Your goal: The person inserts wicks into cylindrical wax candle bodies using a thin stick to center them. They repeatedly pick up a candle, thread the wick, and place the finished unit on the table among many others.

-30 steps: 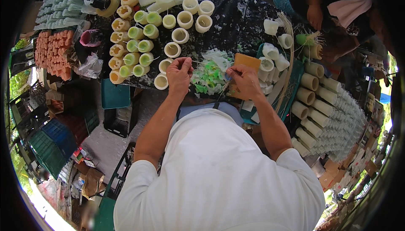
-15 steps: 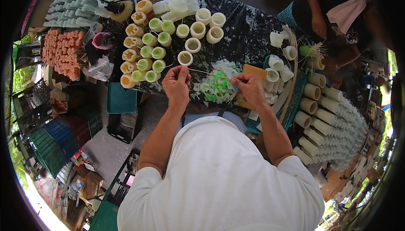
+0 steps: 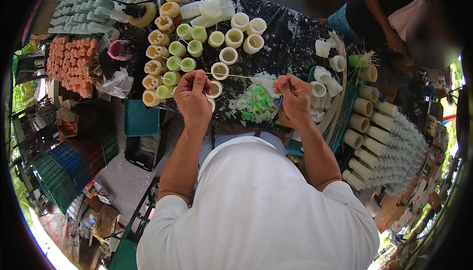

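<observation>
A thin pale wick (image 3: 241, 76) runs taut and nearly level between my two hands, above the table. My left hand (image 3: 193, 100) pinches its left part between thumb and fingertips, close to the green candle cups (image 3: 172, 78) and the white cups (image 3: 219, 71). At the other end my right hand (image 3: 295, 97) is closed on the wick, beside a heap of white and green wax scraps (image 3: 257, 101). Part of the white cups nearest me is hidden behind my left hand. Scalloped yellowish cups (image 3: 155, 52) stand in a column farther left.
The dark table (image 3: 286, 33) is flecked with wax. Stacked pale cylinders (image 3: 364, 122) stand at the right, behind a teal tray (image 3: 349, 114). Orange wax pieces (image 3: 71, 65) are piled at the left. Another person's arm (image 3: 379, 13) shows at the far right.
My left hand has shifted left and my right hand a little up and right, so they are farther apart. The wick between them is now higher and more level.
</observation>
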`<state>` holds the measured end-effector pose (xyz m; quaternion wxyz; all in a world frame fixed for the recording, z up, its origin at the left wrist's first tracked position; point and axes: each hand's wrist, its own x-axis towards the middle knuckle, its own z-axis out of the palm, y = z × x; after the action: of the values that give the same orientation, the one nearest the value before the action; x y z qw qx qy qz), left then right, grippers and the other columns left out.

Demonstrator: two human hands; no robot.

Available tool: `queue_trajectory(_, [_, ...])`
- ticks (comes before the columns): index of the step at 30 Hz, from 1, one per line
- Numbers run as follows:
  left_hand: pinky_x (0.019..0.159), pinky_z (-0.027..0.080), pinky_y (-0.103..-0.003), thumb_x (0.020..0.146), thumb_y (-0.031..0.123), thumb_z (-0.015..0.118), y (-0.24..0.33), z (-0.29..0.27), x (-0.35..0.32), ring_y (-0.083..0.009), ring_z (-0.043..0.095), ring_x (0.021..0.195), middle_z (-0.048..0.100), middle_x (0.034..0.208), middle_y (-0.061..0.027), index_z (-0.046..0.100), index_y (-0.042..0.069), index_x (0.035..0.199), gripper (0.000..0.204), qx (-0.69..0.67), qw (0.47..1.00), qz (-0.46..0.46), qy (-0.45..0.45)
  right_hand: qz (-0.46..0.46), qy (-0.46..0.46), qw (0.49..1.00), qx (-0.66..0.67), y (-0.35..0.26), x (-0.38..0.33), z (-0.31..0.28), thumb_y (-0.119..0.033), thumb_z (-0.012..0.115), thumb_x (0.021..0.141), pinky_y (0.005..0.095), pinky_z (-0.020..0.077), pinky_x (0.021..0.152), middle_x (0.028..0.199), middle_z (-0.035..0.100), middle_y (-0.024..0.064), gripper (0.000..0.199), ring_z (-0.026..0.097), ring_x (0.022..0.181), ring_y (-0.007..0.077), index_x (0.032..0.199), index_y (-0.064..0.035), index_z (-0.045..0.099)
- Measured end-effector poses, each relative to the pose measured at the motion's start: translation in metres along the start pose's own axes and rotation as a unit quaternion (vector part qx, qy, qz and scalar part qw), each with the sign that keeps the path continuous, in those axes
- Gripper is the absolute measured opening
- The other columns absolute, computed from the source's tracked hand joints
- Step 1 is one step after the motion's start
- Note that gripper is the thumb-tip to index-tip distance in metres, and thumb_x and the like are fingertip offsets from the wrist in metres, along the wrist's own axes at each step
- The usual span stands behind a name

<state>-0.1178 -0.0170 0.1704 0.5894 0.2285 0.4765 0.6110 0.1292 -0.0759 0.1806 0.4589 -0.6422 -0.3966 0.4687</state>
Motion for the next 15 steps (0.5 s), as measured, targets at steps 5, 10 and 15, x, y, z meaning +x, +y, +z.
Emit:
queue_trajectory(5, [0.061, 0.047, -0.027, 0.101, 0.015, 0.072, 0.017, -0.002, 0.007, -0.0131, 0.062, 0.071, 0.067, 0.081, -0.004, 0.068, 0.004, 0.096, 0.012, -0.127, 0.991, -0.043, 0.008, 0.066, -0.09, 0.888, 0.447, -0.03, 0.012, 0.032, -0.04, 0.059, 0.108, 0.0287, 0.0526, 0.075, 0.097, 0.072, 0.0073, 0.044, 0.064, 0.082, 0.0142, 0.123, 0.0007, 0.069])
queue_trajectory(10, [0.062, 0.048, -0.027, 0.101, 0.017, 0.072, 0.012, -0.011, 0.013, -0.0136, 0.063, 0.071, 0.069, 0.083, -0.0044, 0.069, 0.005, 0.097, 0.014, -0.148, 0.985, -0.087, 0.02, 0.062, -0.093, 0.856, 0.504, -0.032, 0.019, 0.076, -0.021, 0.067, 0.104, 0.0325, 0.0564, 0.082, 0.105, 0.073, 0.0077, 0.035, 0.066, 0.085, 0.0144, 0.132, 0.0006, 0.064])
queue_trajectory(15, [0.063, 0.051, -0.027, 0.101, 0.022, 0.073, 0.016, -0.02, 0.038, -0.0127, 0.065, 0.078, 0.071, 0.091, -0.0042, 0.071, 0.002, 0.112, 0.023, 0.03, 0.998, -0.054, -0.017, -0.007, -0.027, 0.882, 0.471, -0.027, 0.044, 0.071, -0.016, 0.07, 0.102, 0.0298, 0.0516, 0.075, 0.098, 0.073, 0.0072, 0.024, 0.063, 0.082, 0.0128, 0.121, -0.0011, 0.071])
